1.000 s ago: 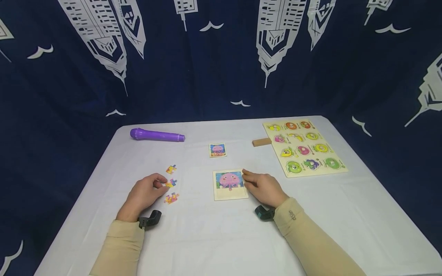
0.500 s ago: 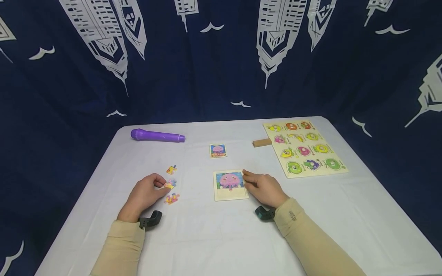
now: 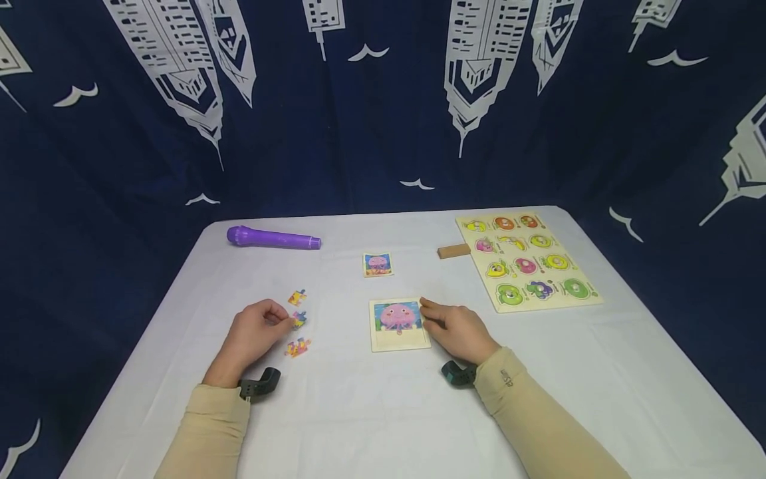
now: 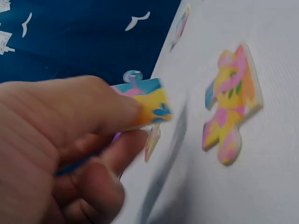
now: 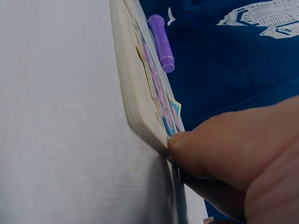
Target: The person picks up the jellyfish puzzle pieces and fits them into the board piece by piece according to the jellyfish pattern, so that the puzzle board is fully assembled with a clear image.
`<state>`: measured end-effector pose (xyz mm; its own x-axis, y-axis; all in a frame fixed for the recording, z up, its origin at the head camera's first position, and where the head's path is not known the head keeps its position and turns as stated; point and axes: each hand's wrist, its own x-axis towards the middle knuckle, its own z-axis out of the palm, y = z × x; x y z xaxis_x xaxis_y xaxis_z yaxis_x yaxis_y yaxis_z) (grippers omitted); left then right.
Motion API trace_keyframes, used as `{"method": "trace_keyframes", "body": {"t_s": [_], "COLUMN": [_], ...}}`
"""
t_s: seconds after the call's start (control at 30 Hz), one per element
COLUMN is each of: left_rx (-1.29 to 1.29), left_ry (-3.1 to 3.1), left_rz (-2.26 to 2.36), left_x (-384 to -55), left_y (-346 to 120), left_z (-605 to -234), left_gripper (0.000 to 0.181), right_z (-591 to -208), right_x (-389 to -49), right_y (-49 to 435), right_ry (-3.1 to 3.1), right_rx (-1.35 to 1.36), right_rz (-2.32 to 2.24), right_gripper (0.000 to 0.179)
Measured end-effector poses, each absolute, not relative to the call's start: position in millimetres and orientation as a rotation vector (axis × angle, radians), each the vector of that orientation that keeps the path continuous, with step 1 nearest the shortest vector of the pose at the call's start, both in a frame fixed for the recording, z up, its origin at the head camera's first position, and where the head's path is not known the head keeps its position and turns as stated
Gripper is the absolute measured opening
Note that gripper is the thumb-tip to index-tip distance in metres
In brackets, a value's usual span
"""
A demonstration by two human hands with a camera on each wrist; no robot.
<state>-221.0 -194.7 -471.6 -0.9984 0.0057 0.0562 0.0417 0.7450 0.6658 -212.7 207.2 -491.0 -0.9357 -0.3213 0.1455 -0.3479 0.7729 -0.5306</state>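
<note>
My left hand [image 3: 254,338] pinches a jigsaw piece [image 4: 156,106] between thumb and fingers; the left wrist view shows it held above the white table, yellow, pink and blue on its face. One loose piece [image 3: 297,297] lies beyond it and another [image 3: 297,347] nearer to me. At the middle, a square puzzle board [image 3: 399,341] lies flat, its upper part filled with a pink jellyfish picture, its lower strip bare wood. My right hand [image 3: 461,334] holds that board by its right edge, the thumb [image 5: 191,144] against the rim; its other fingers are mostly hidden.
A small jellyfish picture card [image 3: 378,264] lies behind the puzzle board. A purple toy microphone [image 3: 274,238] is at the back left. At the back right, a wooden block [image 3: 453,251] touches a large fruit board [image 3: 538,306]. A dark blue curtain [image 3: 359,133] hangs behind.
The piece in my left hand has turned between the fingers and shows differently. Both hands stay in about the same places; the puzzle board has not moved.
</note>
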Motion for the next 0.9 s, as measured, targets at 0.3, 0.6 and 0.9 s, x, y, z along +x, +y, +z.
{"method": "trace_keyframes", "body": {"t_s": [0.3, 0.6, 0.9], "left_rx": [-0.108, -0.104, -0.044], "left_ry": [-2.666, -2.64, -2.622], "left_rz": [-1.481, -1.563, -1.608], "left_x": [-220.3, -214.1, -208.6], "left_y": [-185.5, -174.7, -145.0], "left_z": [-469.4, -470.1, -468.9], "left_gripper": [0.036, 0.021, 0.014], "right_z": [-491.3, -492.5, -490.5], "right_x": [-212.9, -213.1, -212.3], "right_y": [207.1, 206.7, 206.8], "right_ry": [-2.922, -2.922, -2.911], "right_rx": [0.541, 0.554, 0.56], "right_rz": [0.885, 0.893, 0.89], "right_gripper": [0.04, 0.04, 0.04]}}
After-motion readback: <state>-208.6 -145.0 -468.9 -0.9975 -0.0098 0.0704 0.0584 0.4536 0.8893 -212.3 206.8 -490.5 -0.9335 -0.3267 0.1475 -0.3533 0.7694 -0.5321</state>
